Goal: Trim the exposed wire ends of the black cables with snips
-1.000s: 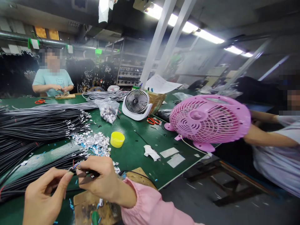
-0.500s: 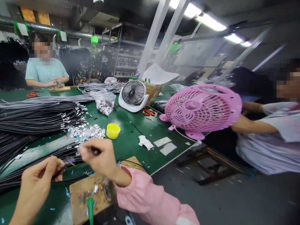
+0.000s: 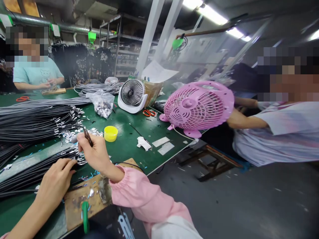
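Note:
My right hand [image 3: 93, 151], in a pink sleeve, is closed round dark tweezers [image 3: 88, 136] whose handle end points up. Its fingertips are over a pile of small silvery foil pieces [image 3: 96, 132]. Lower left, my left hand [image 3: 56, 179] lies against a bundle of black cables [image 3: 42, 169] with pale, stripped ends. Its fingers are bent toward those ends, and what they pinch is hidden. Beneath my hands a worn wooden block [image 3: 74, 205] carries foil scraps, blue bits and a green-handled piece [image 3: 85, 215].
A yellow round tub [image 3: 111, 133], a bag of small parts [image 3: 102, 104], a white fan [image 3: 132, 94] and orange scissors [image 3: 149, 113] stand on the green table. A large pink fan [image 3: 196, 106] is at its right edge, beside a seated person. Another person works across the table.
My left hand has moved from a pinched cable end near the block to the cable bundle. The view has shifted right. My right hand stays over the foil pile, with the tweezers now clearly showing.

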`<state>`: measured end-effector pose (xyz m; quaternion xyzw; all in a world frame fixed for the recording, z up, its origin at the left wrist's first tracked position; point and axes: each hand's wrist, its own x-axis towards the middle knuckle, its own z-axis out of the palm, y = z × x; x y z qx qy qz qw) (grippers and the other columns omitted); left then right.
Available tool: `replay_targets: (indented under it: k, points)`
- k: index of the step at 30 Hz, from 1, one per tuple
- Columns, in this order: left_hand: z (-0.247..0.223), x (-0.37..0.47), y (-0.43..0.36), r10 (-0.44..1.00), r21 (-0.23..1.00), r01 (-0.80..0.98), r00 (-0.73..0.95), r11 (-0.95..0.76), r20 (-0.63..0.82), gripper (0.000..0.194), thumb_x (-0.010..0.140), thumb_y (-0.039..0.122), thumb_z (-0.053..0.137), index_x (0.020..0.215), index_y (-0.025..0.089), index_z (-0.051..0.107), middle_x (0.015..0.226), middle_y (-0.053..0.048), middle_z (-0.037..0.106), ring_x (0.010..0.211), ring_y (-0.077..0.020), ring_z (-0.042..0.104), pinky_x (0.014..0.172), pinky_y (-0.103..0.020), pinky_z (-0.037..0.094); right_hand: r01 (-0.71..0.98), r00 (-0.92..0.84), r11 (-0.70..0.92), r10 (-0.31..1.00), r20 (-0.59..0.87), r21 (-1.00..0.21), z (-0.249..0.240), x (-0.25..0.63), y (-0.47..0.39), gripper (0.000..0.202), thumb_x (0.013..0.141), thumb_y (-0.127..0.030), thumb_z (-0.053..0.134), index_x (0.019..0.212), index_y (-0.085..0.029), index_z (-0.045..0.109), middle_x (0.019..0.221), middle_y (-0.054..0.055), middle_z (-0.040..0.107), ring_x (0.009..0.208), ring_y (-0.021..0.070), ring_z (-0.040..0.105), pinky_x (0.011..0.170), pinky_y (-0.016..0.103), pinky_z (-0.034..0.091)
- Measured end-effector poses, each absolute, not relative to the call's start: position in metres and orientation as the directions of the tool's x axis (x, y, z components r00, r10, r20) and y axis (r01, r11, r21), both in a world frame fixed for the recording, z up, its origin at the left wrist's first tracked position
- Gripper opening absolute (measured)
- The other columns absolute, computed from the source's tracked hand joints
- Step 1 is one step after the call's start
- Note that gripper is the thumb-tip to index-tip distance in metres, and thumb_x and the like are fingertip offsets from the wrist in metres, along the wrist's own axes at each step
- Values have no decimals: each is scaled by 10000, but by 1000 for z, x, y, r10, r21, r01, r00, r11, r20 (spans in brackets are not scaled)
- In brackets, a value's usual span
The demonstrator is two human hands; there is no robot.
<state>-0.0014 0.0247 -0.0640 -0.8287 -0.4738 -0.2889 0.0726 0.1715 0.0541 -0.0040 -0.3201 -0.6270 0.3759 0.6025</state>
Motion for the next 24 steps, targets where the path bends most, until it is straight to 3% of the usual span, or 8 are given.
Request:
replay_targets:
  k: [5,9,13,18,24]
  points:
    - [-59,-2,39,652,-9,808,482,-589,585,386,921,126,374,787,233,721,701,-58,725,653,-232,690,645,-340,526,-25,-85,536,840,536,-844,-2,174,53,390,945,-433,471,637,-208,551,544,-48,455,541,112,440,574,248,364]
    - [-56,-8,45,617,-55,830,455,-556,642,342,1018,222,379,889,216,695,782,-58,734,711,-214,681,681,-320,515,47,-113,540,839,532,-841,-1,174,51,414,940,-442,450,591,-219,444,536,-47,407,538,110,397,552,251,325]
    - [-60,-7,41,640,-81,828,487,-555,595,350,1017,235,385,819,255,673,774,-29,729,753,-226,670,678,-327,494,87,-145,541,838,527,-837,-1,174,49,400,939,-424,442,596,-221,415,546,-44,392,541,110,381,539,248,308]
    - [-64,-11,34,715,-70,865,454,-498,532,326,940,177,411,702,250,621,692,-52,664,720,-277,640,637,-374,446,129,-190,545,834,519,-828,-3,174,49,409,939,-431,438,591,-226,370,548,-46,354,550,114,365,555,254,304]
    - [-59,-27,33,761,9,912,337,-410,554,270,925,213,395,770,248,613,701,-39,624,595,-252,603,548,-362,396,141,-223,551,827,516,-822,-5,173,49,409,943,-413,456,591,-224,370,540,-49,364,540,112,370,546,250,304]
